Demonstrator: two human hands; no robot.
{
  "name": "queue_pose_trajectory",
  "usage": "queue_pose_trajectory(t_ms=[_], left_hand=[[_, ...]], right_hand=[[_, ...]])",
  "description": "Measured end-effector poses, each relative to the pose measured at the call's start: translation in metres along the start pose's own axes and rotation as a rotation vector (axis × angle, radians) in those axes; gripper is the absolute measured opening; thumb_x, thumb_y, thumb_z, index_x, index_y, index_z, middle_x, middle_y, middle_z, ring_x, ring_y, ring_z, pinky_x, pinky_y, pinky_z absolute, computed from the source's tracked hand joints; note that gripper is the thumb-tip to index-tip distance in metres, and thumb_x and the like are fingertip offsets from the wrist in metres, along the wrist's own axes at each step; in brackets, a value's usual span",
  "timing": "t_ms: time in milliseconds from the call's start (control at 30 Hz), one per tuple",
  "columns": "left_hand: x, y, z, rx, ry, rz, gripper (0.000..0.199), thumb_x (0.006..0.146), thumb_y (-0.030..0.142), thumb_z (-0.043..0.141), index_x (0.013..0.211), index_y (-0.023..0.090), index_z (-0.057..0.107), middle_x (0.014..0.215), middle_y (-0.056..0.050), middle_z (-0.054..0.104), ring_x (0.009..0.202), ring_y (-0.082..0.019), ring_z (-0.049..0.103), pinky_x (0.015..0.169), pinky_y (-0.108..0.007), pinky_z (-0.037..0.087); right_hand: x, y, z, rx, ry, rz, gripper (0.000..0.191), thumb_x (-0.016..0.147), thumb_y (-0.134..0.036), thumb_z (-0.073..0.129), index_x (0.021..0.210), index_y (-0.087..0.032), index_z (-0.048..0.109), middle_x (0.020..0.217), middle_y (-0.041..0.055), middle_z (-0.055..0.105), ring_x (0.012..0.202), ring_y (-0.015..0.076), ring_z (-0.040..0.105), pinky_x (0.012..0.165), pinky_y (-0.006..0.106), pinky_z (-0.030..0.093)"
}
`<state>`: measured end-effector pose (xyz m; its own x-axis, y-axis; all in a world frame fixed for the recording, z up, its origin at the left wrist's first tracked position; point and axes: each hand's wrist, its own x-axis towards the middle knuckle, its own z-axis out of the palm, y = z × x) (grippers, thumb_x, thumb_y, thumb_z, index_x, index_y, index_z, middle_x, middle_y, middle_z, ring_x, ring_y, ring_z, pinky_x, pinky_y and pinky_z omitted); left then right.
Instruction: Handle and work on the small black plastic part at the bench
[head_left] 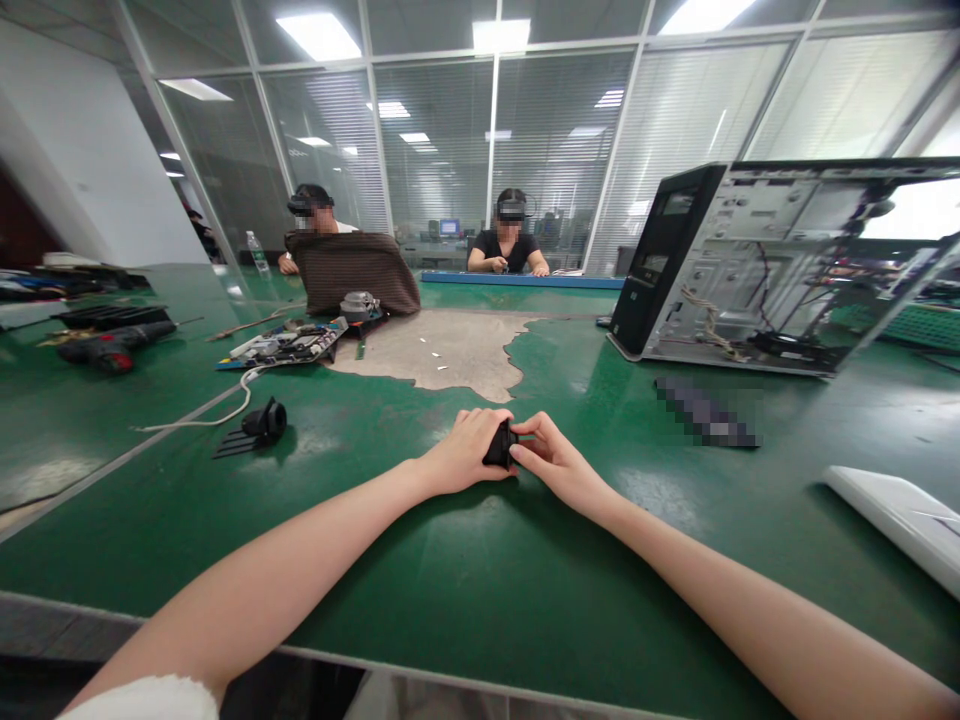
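Observation:
Near the middle of the green table (420,570), a small black plastic part (498,447) sits between my two hands. Its exact kind I cannot make out. My left hand (469,447) is wrapped round its left side, with the thumb below and the fingers over the top. From the right, my right hand (550,455) pinches the part's right edge between thumb and fingertips. Much of the part is hidden by the fingers. Off to the left lies another black part (264,422) with a round end and several thin prongs.
An open computer case (742,270) stands at right. A blurred dark object (705,412) and a white device (892,520) lie nearer. At left are a circuit board (289,343), a white cable (244,395) and a power drill (118,345). Two people (510,240) sit across the table.

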<state>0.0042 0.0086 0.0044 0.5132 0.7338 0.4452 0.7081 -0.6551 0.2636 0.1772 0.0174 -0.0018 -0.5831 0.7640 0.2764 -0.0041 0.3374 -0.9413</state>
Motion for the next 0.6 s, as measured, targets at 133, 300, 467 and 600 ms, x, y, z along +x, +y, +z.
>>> queue_pose_trajectory(t_ms=[133,300,467,600], left_hand=[[0.0004,0.0012,-0.0013,-0.001,-0.01,0.004,0.058,0.07,0.041,0.06,0.114,0.018,0.031,0.106,-0.009,0.05,0.097,-0.024,0.047,0.082,-0.037,0.032],[0.0005,0.0019,-0.0027,-0.008,-0.019,0.002,0.053,0.071,0.041,0.059,0.113,0.019,0.033,0.105,-0.008,0.051,0.096,-0.024,0.047,0.082,-0.037,0.032],[0.0004,0.0001,-0.0007,-0.003,-0.01,-0.004,0.056,0.069,0.038,0.061,0.113,0.019,0.032,0.106,-0.008,0.05,0.096,-0.024,0.047,0.082,-0.037,0.032],[0.0006,0.0004,0.0,-0.01,-0.004,-0.015,0.057,0.068,0.041,0.061,0.113,0.019,0.033,0.105,-0.008,0.05,0.096,-0.025,0.047,0.082,-0.037,0.032]], right_hand=[[0.0021,0.0016,-0.0004,-0.015,0.023,-0.008,0.023,0.078,-0.031,0.052,0.096,-0.021,0.04,0.096,0.0023,0.047,0.081,0.0117,0.054,0.074,0.03,0.048],[0.0013,0.0011,-0.002,-0.016,-0.021,0.008,0.023,0.079,-0.03,0.051,0.097,-0.021,0.041,0.098,0.0029,0.049,0.085,0.0131,0.054,0.076,0.031,0.048],[-0.0005,-0.0006,-0.0025,0.023,-0.04,-0.005,0.023,0.076,-0.028,0.056,0.092,-0.023,0.04,0.091,-0.0001,0.05,0.082,0.0121,0.055,0.074,0.029,0.048],[0.0,-0.0004,-0.0018,-0.004,0.01,0.006,0.019,0.077,-0.031,0.053,0.09,-0.022,0.042,0.087,-0.0004,0.049,0.076,0.0111,0.055,0.072,0.029,0.048]])
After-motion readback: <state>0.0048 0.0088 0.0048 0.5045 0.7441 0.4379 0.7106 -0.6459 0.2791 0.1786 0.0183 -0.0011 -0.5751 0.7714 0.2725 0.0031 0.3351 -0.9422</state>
